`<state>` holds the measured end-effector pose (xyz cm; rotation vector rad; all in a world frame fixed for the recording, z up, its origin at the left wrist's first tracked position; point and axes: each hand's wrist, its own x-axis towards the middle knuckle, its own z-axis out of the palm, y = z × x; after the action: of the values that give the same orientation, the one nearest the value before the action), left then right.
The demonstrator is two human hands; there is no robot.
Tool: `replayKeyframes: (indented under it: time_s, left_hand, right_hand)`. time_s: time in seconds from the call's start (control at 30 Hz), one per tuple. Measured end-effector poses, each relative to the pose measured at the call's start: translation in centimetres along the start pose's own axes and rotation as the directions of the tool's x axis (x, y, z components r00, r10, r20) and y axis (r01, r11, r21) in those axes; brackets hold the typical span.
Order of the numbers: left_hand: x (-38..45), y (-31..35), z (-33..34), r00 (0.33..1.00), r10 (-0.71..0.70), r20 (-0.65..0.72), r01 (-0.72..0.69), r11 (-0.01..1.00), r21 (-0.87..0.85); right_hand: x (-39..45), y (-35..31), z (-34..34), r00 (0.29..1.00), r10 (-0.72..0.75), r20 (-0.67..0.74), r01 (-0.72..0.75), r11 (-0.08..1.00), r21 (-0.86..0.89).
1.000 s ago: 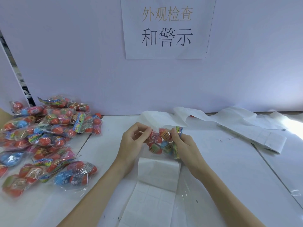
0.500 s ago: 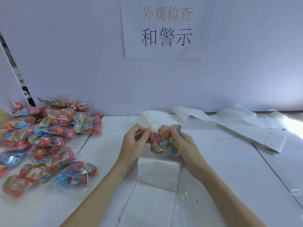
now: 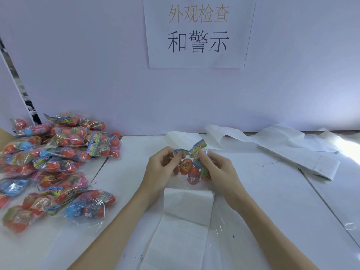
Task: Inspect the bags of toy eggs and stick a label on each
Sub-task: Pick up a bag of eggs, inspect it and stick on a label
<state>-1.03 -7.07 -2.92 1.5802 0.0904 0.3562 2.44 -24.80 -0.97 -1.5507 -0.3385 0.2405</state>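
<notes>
1 bag of toy eggs (image 3: 191,168) is held up off the table (image 3: 272,201) between both hands, presumably so that its contents can be looked over from the front. The left hand (image 3: 158,169) is closed on the bag's left side, its thumb and fingers pinching the printed header strip (image 3: 180,152) at the top edge. The right hand (image 3: 218,169) is clamped on the bag's right side, fingers curled round the film beside the eggs. With the header pulled sideways between the 2 grips, the film appears to be kept taut, which would let the eggs show clearly.

Just below the hands, toward the person, a folded strip of white label sheet (image 3: 185,217) is laid on the table, probably placed there so that a label can be taken without a long reach. No label is seen on the held bag, though its far face is hidden; the inspection step is judged to be in hand.

Well to the left of the left hand, a heap of bagged eggs (image 3: 52,162) is piled. Whether those have been labelled cannot be told. To the right of the right hand and farther back, more white sheets (image 3: 303,160) are spread. On the wall beyond the hands, a printed paper sign (image 3: 197,32) is fixed.
</notes>
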Motion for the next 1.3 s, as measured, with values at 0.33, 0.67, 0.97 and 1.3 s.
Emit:
replayKeyframes:
  time_s: [0.33,0.67,0.97,1.3]
  left_hand:
    - [0.0,0.0,0.2,0.996,0.008,-0.091,-0.012,0.999,-0.037]
    - [-0.2,0.5,0.5,0.982,0.189,0.003,-0.187,0.968,0.165]
    - [-0.1,0.6,0.3,0.998,0.063,-0.02,-0.063,0.998,-0.011]
    - [0.1,0.3,0.0,0.998,0.001,0.055,0.005,0.994,-0.113]
  right_hand:
    - [0.2,0.0,-0.3,0.99,0.135,0.027,-0.138,0.976,0.17]
    - [0.1,0.2,-0.3,0.995,-0.094,-0.021,0.095,0.994,0.05]
    - [-0.3,-0.1,0.2,0.992,-0.118,-0.036,0.122,0.984,0.126]
    - [0.0,1.0,0.7,0.993,-0.103,0.061,0.115,0.959,-0.259]
